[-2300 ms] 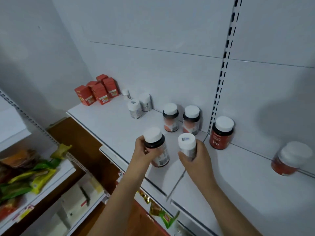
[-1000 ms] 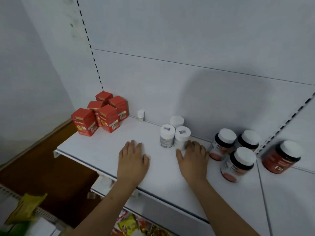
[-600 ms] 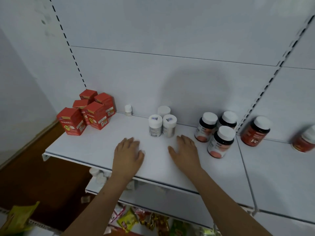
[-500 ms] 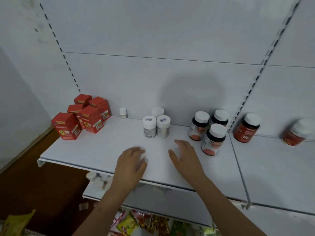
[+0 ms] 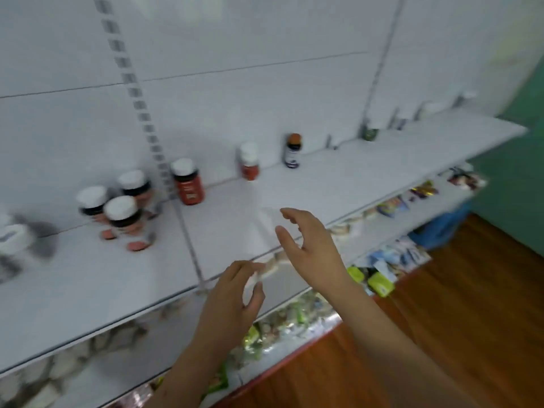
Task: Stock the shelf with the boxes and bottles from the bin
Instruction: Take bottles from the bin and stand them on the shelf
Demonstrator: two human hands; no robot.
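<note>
White back panels point(image 5: 265, 83) with slotted uprights point(image 5: 138, 101) fill twelve o'clock, a green wall point(image 5: 518, 148) stands at three, and wood floor point(image 5: 441, 334) spreads toward five.

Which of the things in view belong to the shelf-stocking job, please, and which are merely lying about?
Job:
- shelf
- white-capped bottles
- red bottle
- orange-capped bottle
- left hand, right hand, both empty

Lying about:
- snack packets below
- wooden floor

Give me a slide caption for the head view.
Both hands, left and right, empty over the white shelf edge, white-capped bottles behind.
</note>
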